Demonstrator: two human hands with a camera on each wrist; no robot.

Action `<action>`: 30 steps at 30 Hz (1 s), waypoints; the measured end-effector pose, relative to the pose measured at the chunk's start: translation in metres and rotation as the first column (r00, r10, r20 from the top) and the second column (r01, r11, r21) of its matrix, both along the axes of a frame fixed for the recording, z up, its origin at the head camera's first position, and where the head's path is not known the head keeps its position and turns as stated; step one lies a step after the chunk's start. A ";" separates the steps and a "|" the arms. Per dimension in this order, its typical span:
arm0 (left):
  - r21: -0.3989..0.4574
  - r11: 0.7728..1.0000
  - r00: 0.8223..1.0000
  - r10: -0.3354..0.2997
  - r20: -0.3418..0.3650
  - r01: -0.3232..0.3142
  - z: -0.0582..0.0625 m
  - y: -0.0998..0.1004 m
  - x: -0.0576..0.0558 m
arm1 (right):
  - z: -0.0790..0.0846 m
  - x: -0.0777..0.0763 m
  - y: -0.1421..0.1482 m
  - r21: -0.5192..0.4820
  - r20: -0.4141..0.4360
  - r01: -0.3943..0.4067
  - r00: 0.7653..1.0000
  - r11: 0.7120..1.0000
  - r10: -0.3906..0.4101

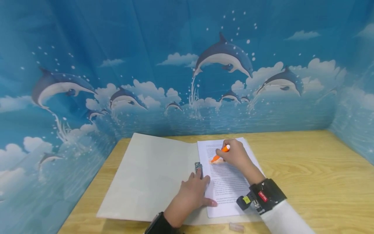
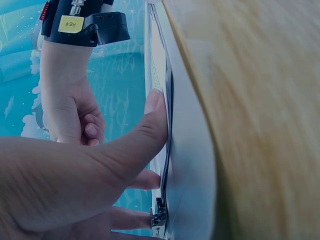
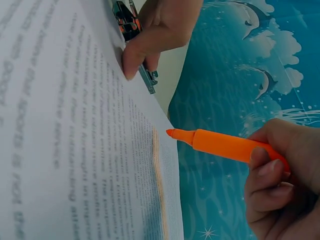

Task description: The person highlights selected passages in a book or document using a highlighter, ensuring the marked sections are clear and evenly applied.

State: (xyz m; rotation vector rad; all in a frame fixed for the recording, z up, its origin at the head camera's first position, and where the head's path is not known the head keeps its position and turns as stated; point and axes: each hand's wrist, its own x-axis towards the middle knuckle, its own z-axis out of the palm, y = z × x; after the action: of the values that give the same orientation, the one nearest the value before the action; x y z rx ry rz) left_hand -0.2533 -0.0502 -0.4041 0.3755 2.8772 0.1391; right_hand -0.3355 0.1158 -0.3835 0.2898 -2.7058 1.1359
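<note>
My right hand (image 1: 237, 155) grips an orange highlighter (image 3: 220, 145) over the upper part of a printed sheet (image 1: 226, 188). The highlighter's tip is at the left edge of the text, where an orange stripe (image 3: 159, 185) runs along a line; in the right wrist view I cannot tell whether it touches the paper. The sheet lies on the right side of an opened pale folder (image 1: 152, 175). My left hand (image 1: 191, 191) rests with spread fingers at the fold, fingertips by a metal clip (image 1: 197, 166) and thumb on the sheet's lower left edge.
A small translucent piece (image 1: 236, 227) lies near the front of the wooden table (image 1: 315, 182); its kind is unclear. Behind and at the sides hangs a blue dolphin-print curtain (image 1: 163, 39). A black wrist camera mount (image 1: 267, 194) sits on the right wrist.
</note>
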 end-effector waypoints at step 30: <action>0.007 1.000 1.000 -0.011 -0.009 0.011 -0.001 -0.001 -0.001 | -0.013 0.000 -0.009 0.023 0.047 0.001 0.999 1.000 -0.002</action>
State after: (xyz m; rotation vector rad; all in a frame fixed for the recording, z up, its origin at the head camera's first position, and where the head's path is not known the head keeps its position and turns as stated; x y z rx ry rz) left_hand -0.2540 -0.0508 -0.4047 0.3934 2.8834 0.1456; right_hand -0.3355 0.1068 -0.3968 0.2674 -2.7614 1.1253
